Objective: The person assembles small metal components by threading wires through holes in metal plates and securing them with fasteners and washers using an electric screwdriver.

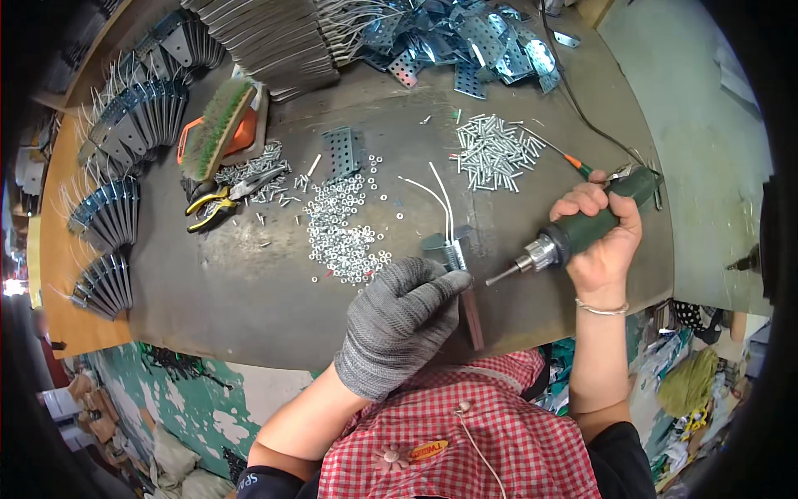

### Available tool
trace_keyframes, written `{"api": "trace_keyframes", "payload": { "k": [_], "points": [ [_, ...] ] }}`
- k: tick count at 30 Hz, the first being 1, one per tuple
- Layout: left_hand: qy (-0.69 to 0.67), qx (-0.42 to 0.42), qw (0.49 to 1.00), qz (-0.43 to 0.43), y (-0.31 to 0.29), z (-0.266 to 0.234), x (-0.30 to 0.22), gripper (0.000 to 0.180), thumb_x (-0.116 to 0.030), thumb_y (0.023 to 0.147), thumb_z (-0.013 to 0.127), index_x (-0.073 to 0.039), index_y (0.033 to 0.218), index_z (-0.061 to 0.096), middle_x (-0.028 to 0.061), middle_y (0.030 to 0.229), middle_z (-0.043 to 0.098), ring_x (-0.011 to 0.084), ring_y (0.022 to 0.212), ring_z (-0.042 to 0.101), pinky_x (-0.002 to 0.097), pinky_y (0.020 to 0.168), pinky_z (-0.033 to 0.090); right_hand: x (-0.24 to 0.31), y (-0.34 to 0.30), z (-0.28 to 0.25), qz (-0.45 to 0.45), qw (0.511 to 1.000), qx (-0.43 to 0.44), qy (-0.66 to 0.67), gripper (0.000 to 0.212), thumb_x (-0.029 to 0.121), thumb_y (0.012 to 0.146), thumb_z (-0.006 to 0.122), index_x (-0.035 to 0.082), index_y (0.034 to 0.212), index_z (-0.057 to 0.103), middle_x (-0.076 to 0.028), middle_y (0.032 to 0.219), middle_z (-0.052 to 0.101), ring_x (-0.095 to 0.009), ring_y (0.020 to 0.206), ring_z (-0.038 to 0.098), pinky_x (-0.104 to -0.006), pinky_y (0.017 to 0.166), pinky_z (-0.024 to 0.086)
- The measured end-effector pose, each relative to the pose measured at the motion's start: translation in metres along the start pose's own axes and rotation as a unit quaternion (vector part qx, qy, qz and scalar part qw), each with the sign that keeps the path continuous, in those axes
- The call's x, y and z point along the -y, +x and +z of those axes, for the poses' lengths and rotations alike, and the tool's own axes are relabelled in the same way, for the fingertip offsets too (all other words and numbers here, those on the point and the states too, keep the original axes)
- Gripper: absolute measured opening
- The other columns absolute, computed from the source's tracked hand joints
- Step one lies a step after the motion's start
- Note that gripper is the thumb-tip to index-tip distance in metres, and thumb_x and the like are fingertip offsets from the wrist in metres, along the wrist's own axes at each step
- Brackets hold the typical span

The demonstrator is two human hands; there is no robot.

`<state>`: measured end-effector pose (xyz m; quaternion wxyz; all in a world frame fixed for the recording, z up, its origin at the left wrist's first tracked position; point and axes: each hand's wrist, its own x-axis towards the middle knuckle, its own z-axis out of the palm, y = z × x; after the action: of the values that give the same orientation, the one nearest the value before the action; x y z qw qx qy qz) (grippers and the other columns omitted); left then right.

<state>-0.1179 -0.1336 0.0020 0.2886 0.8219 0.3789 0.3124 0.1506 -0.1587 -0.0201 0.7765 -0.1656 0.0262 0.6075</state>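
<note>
My left hand point(399, 320), in a grey knitted glove, is closed on a narrow metal part point(470, 320) with two white wires point(443, 200) rising from its far end. A bluish metal plate point(435, 243) sits at that end, partly hidden by the glove. My bare right hand point(603, 237) grips a dark green power screwdriver point(594, 224) by its body. The bit point(503, 274) points left and down, a short way right of the metal part and apart from it. Left of the glove lies a pile of nuts point(341, 229); beyond the screwdriver is a heap of screws point(496, 152).
Pliers point(212, 206) with yellow-black handles and a green-bristled brush point(218, 133) lie at the left. Fans of wired metal parts point(108, 212) line the left edge. Perforated blue plates point(482, 41) are heaped at the back. An orange-handled screwdriver point(573, 160) and a black cable point(573, 96) lie at right.
</note>
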Motion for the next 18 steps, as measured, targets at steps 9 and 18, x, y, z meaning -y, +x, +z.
{"api": "trace_keyframes", "payload": {
  "k": [9, 18],
  "points": [
    [-0.014, 0.0, 1.0, -0.024, -0.002, 0.0, -0.002, 0.034, -0.004, 0.072, 0.077, -0.015, 0.104, 0.076, 0.0042, 0.086, 0.065, 0.0197, 0.066, 0.064, 0.0299, 0.06, 0.052, -0.014, 0.0, -0.005, -0.022, 1.0, 0.004, 0.014, 0.026, 0.009, 0.077, 0.06, 0.007, 0.103, 0.058, 0.0, 0.076, 0.048, -0.015, 0.072, 0.046, -0.0351, 0.079, 0.041],
    [-0.06, 0.048, 0.997, 0.015, 0.002, -0.005, 0.006, 0.026, -0.006, 0.081, 0.071, -0.009, 0.107, 0.073, 0.0083, 0.085, 0.064, 0.0289, 0.074, 0.064, 0.0369, 0.063, 0.052, -0.013, -0.002, -0.005, -0.031, 0.999, 0.017, -0.002, 0.025, 0.01, 0.077, 0.062, 0.007, 0.101, 0.059, 0.0, 0.075, 0.047, -0.015, 0.072, 0.045, -0.0349, 0.079, 0.04]
  ]
}}
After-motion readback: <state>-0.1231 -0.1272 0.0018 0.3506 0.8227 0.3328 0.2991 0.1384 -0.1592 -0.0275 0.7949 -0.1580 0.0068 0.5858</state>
